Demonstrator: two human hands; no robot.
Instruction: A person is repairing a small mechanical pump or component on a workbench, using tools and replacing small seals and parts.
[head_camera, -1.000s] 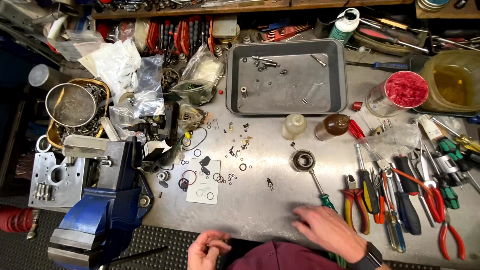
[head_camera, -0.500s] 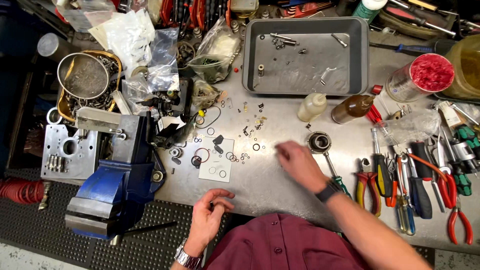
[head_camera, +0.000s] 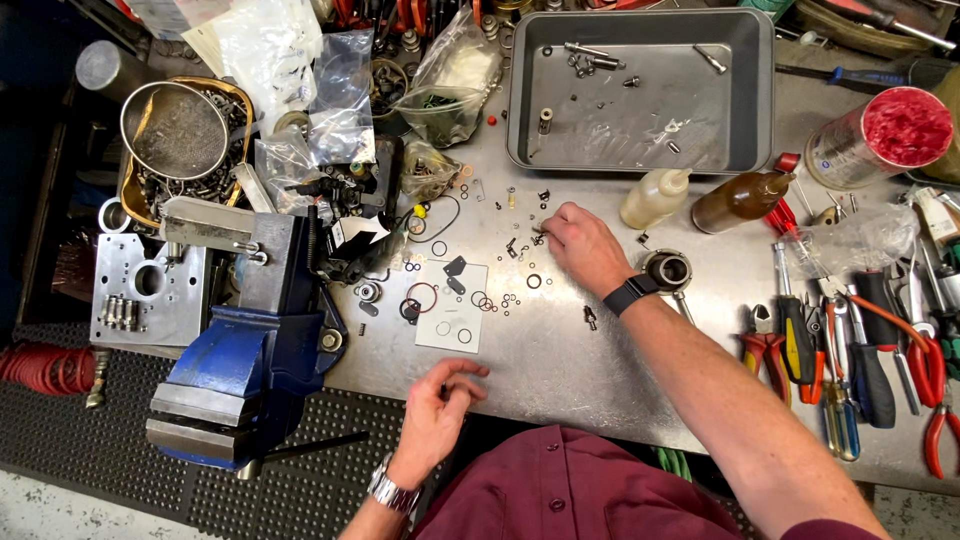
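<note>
We see our right hand (head_camera: 585, 245) stretched out over the steel surface (head_camera: 560, 350), its fingertips (head_camera: 546, 228) pinched down among the scatter of small black parts (head_camera: 520, 245) lying there. The grip is narrow, thumb and forefinger nearly together; whether a part sits between them is too small for us to tell. A dark watch (head_camera: 630, 294) bands that wrist.

Our left hand (head_camera: 440, 405) rests at the near edge of the surface, fingers curled loosely inward, thumb near the forefinger; we cannot tell if anything is held in it. A metal watch (head_camera: 390, 492) is on that wrist.

Just left of the right hand lies a white sheet (head_camera: 452, 310) with rubber rings (head_camera: 421, 297) and washers on it. Beside the wrist stands a round metal fitting (head_camera: 667, 269). Beyond the hand are a small white bottle (head_camera: 655, 197), a brown bottle (head_camera: 740, 200) and a grey tray (head_camera: 640, 90) holding a few screws. A blue vise (head_camera: 240, 370) sits at the left, pliers and screwdrivers (head_camera: 850, 350) at the right.
</note>
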